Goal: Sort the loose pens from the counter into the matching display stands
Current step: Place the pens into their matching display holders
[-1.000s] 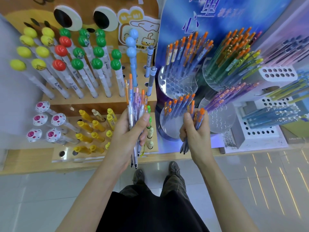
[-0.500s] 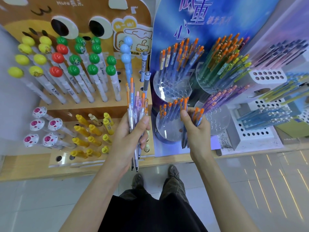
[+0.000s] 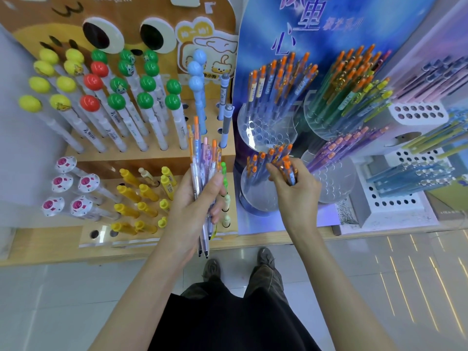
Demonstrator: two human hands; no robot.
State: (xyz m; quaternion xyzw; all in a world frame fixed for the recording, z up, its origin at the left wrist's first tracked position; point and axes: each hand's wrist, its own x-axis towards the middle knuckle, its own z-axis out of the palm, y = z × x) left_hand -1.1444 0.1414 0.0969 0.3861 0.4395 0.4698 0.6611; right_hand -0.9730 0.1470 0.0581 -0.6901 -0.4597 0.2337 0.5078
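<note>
A shop display stands on a pale wooden counter (image 3: 50,247), seen from above.

At far left, a brown cardboard backboard (image 3: 33,19) with cartoon eyes rises behind rows of white ball-topped pens.

Just right of those rows, my left hand (image 3: 195,211) has its fingers curled round a bundle of mixed translucent pens (image 3: 202,158). The thumb presses across the front and the tips point down past the counter edge. Both hand and bundle sit where they were a second ago.

Further right is what changed. My right hand (image 3: 296,193) has risen from the counter edge and now sits over the clear round acrylic stand (image 3: 255,196), the lower left of four such stands. Its fingers and thumb pinch a small cluster of blue pens with orange caps (image 3: 286,163), which has tilted in among the matching orange-capped pens already standing there. I cannot tell whether any tip has found a hole, because the hand hides them.

At far right a white perforated stand (image 3: 395,201) holds pale blue pens.

I judge the orange-capped group is about to be seated in its matching stand. The left bundle is not yet sorted.
</note>
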